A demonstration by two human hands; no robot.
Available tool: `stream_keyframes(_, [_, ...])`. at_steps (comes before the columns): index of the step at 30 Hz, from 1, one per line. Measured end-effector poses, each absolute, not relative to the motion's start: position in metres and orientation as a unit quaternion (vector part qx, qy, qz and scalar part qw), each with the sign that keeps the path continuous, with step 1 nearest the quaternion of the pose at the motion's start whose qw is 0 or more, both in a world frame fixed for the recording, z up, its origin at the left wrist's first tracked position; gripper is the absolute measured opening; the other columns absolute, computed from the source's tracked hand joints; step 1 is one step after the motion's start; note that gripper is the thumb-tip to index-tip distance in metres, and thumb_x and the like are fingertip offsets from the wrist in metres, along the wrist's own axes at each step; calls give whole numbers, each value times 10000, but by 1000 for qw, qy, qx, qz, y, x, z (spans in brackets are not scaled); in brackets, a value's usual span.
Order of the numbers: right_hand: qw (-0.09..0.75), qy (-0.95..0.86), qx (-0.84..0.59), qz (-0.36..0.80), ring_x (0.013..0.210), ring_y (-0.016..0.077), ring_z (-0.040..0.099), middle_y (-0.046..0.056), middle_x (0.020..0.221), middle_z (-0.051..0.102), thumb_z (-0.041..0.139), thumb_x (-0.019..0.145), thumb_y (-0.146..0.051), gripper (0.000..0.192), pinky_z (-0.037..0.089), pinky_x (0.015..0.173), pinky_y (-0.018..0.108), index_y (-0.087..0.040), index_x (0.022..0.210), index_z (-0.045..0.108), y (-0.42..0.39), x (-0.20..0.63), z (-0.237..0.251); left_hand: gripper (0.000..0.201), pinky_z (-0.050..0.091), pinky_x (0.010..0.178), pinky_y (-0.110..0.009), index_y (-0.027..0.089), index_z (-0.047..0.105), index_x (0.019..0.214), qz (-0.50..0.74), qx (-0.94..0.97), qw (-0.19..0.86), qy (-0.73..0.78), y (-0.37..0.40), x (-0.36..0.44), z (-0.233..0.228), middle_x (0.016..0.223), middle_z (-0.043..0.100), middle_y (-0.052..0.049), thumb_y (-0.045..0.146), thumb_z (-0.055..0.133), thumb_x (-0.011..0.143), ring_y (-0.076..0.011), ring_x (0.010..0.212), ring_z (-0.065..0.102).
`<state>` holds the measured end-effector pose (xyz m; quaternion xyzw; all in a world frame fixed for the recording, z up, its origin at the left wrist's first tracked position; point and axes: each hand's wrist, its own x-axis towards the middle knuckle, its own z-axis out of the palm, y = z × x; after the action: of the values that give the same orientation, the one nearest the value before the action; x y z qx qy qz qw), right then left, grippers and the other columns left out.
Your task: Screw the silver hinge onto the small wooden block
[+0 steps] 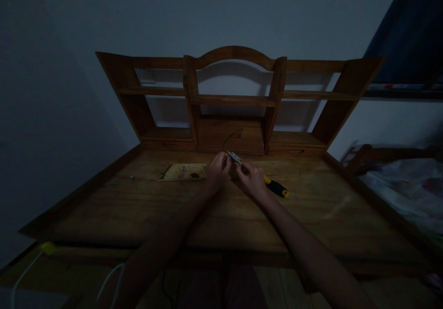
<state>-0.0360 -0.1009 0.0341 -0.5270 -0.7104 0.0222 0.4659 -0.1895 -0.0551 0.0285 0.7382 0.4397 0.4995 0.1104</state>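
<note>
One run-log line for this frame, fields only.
left hand + right hand: hold small silver metal hinge | yellow-black screwdriver: beside right hand | surface: wooden desk

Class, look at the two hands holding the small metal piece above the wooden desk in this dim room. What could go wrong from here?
1. The room is dim, so the small metal piece pinched between the left hand and right hand may be hard to see and could slip.
2. A tiny screw lies loose on the desk and might get lost.
3. The screwdriver beside the right wrist could be knocked away.
</note>
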Motion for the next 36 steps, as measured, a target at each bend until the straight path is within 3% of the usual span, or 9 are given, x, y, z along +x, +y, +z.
stream_keyframes(7, [469, -719, -512, 30, 761, 188, 716, 54, 890, 770, 507, 963, -330, 268, 485, 708, 249, -199, 989, 739, -101, -40, 30, 270, 360, 631, -243, 212, 521, 811, 476, 734, 112, 471, -55, -191, 27, 739, 585, 4, 328, 381, 1010, -138, 674, 542])
stream_keyframes(14, [471, -719, -511, 22, 762, 193, 720, 55, 880, 770, 500, 968, -334, 280, 489, 711, 251, -212, 1022, 745, -102, -40, 30, 285, 381, 637, -246, 215, 529, 837, 464, 731, 138, 481, -57, -189, 29, 764, 618, -4, 338, 351, 1022, -146, 689, 573])
stream_keyframes(22, [481, -710, -514, 23, 792, 209, 736, 50, 918, 780, 507, 962, -333, 259, 501, 720, 268, -231, 996, 742, -101, -38, 30, 148, 457, 742, -269, 231, 535, 1011, 492, 728, 138, 457, -60, -187, 30, 943, 680, -42, 313, 412, 1011, -169, 836, 648])
stream_keyframes(27, [473, -713, -518, 8, 725, 199, 726, 47, 856, 774, 507, 958, -335, 262, 494, 681, 262, -232, 983, 746, -98, -38, 25, 153, 434, 706, -256, 232, 531, 953, 482, 733, 123, 463, -60, -189, 30, 882, 670, -24, 301, 407, 1008, -162, 791, 639])
stream_keyframes(36, [471, -708, -525, 9, 797, 223, 741, 55, 914, 783, 512, 959, -326, 266, 511, 731, 281, -230, 1032, 749, -98, -40, 24, 250, 355, 624, -249, 236, 520, 880, 476, 717, 130, 493, -61, -186, 25, 741, 600, 8, 351, 351, 1022, -149, 663, 570])
